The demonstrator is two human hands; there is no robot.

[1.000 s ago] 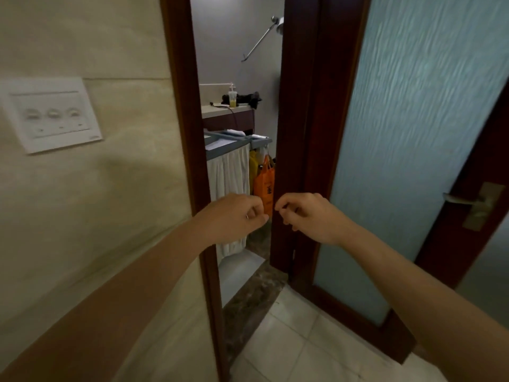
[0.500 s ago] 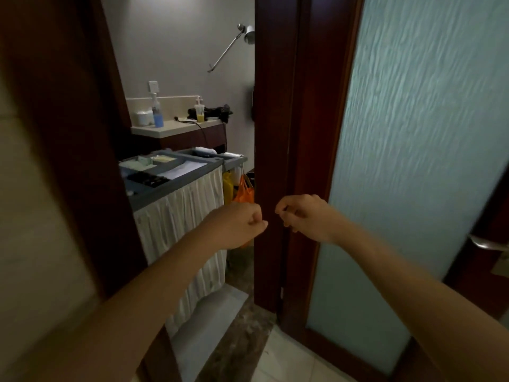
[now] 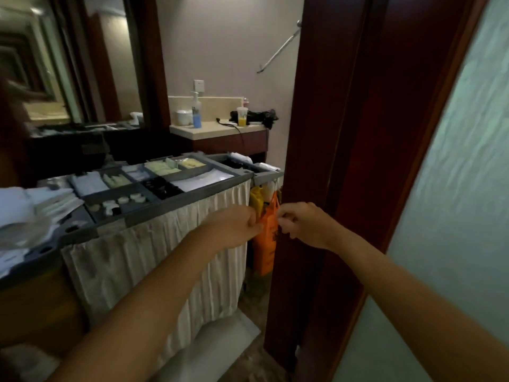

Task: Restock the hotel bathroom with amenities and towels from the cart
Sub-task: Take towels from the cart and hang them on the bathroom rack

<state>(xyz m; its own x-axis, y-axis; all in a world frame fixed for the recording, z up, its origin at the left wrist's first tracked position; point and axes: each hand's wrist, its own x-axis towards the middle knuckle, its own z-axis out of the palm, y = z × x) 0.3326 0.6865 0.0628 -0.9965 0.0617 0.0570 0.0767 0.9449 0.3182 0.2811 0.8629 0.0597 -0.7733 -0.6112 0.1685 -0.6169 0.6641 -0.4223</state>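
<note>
Left hand (image 3: 237,224) and right hand (image 3: 301,226) each in a clenched, empty grip; orange bag (image 3: 264,255) print unreadable.

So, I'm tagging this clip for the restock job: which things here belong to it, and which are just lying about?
Job: housekeeping cart, amenity tray, round amenity packs, folded white linen.
Lying about: pump bottle, cup of orange drink, black bag, orange bag hanging at the cart's end.

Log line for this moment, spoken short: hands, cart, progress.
progress: at cart, nothing picked | left hand: curled, empty | right hand: curled, empty | cart: tray stocked | orange bag: hangs at cart end
</note>
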